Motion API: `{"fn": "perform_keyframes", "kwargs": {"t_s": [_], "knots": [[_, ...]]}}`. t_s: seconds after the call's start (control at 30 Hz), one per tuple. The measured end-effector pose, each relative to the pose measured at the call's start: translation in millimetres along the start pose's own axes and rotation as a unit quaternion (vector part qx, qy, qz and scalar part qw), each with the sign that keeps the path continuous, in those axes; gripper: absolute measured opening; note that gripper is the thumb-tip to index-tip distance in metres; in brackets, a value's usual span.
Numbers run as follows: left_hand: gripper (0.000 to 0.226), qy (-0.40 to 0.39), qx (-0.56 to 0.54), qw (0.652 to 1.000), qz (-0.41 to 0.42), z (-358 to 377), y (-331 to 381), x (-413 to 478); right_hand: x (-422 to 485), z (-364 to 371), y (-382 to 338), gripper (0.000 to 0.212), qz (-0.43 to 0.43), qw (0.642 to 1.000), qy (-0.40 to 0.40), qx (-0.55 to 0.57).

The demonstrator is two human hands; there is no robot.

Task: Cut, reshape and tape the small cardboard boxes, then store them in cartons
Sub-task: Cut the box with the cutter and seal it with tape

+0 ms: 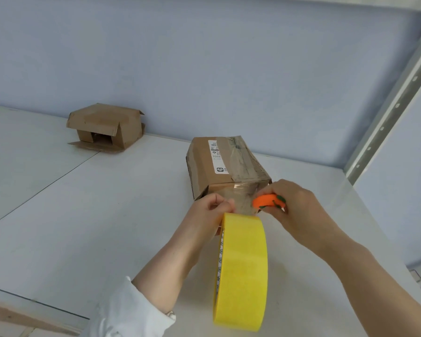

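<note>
At the centre of the frame, a small cardboard box (219, 166) lies on the white table (107, 215), its near end covered by a clear strip of tape (243, 198) that runs down to the yellow tape roll (243, 271). The left hand (209, 212) grips the roll at its top, fingers curled just beside the strip. The right hand (299, 205) is closed round an orange cutter (267, 201), whose tip meets the strip's right edge. Neither hand holds the box, so a pull on the tape could drag or tip it. A slack strip would likely tear crooked or fold onto itself. The cutter works close to the left fingertips, so a slip could nick them. Toward the upper left, a second box (105, 126) sits with its flaps open.
</note>
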State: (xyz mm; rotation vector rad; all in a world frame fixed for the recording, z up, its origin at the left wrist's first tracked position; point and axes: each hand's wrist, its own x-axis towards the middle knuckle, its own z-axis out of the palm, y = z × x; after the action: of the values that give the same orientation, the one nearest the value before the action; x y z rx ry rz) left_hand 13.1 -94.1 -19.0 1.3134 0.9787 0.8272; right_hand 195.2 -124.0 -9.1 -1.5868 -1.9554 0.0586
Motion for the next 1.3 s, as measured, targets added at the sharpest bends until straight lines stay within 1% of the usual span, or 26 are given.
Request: {"fn": "perform_keyframes", "kwargs": {"t_s": [0.07, 0.2, 0.3, 0.37, 0.43, 0.53, 0.63, 0.67, 0.73, 0.83, 0.93, 0.97, 1.0, 1.03, 1.1, 1.13, 1.2, 1.3], "knots": [[0.029, -0.009, 0.0, 1.0, 0.011, 0, 3, -3, -3, -11, -4, 0.023, 0.045, 0.995, 0.043, 0.078], [0.021, -0.016, -0.043, 0.997, 0.057, 3, 7, -13, 3, -25, -21, 0.026, 0.107, 0.963, 0.113, 0.218], [0.017, 0.0, -0.083, 0.988, 0.127, 4, 7, -24, 11, -26, -36, 0.02, 0.145, 0.927, 0.12, 0.326], [0.018, 0.013, -0.085, 0.979, 0.185, 4, 7, -33, 15, -24, -43, 0.019, 0.16, 0.913, 0.115, 0.358], [0.018, 0.023, -0.066, 0.971, 0.228, 3, 7, -38, 17, -18, -46, 0.023, 0.147, 0.916, 0.118, 0.353], [0.015, 0.019, -0.066, 0.97, 0.234, 0, 5, -39, 16, -4, -51, 0.027, 0.089, 0.94, 0.11, 0.31], [0.017, 0.004, -0.074, 0.972, 0.224, -6, 2, -37, 7, 19, -55, 0.023, 0.022, 0.982, 0.1, 0.157], [0.017, -0.002, -0.087, 0.972, 0.216, -8, 1, -37, 5, 27, -54, 0.02, -0.002, 0.987, 0.108, 0.117], [0.018, -0.019, -0.128, 0.972, 0.196, -13, 1, -35, 5, 34, -51, 0.022, -0.029, 0.988, 0.132, 0.068], [0.018, -0.042, -0.153, 0.973, 0.166, -26, 3, -30, 19, 33, -48, 0.02, 0.004, 0.99, 0.142, 0.026], [0.019, -0.06, -0.139, 0.973, 0.174, -40, 10, -21, 36, 32, -41, 0.022, 0.047, 0.991, 0.129, 0.006], [0.019, -0.068, -0.125, 0.972, 0.186, -45, 12, -17, 41, 29, -41, 0.022, 0.066, 0.989, 0.128, 0.029], [0.019, -0.076, -0.106, 0.971, 0.2, -50, 15, -15, 44, 25, -43, 0.023, 0.091, 0.983, 0.135, 0.079], [0.018, -0.086, -0.083, 0.969, 0.217, -55, 18, -13, 47, 20, -48, 0.025, 0.119, 0.97, 0.148, 0.149], [0.019, -0.103, -0.045, 0.962, 0.247, -66, 21, -10, 51, 11, -64, 0.025, 0.146, 0.929, 0.174, 0.291], [0.021, -0.113, -0.032, 0.958, 0.26, -73, 22, -8, 53, 9, -74, 0.024, 0.148, 0.916, 0.162, 0.335], [0.019, -0.133, -0.011, 0.951, 0.278, -86, 23, -6, 55, 15, -97, 0.024, 0.156, 0.901, 0.095, 0.393], [0.019, -0.137, 0.015, 0.947, 0.289, -107, 22, -2, 64, 34, -124, 0.026, 0.19, 0.858, -0.006, 0.476]]}}
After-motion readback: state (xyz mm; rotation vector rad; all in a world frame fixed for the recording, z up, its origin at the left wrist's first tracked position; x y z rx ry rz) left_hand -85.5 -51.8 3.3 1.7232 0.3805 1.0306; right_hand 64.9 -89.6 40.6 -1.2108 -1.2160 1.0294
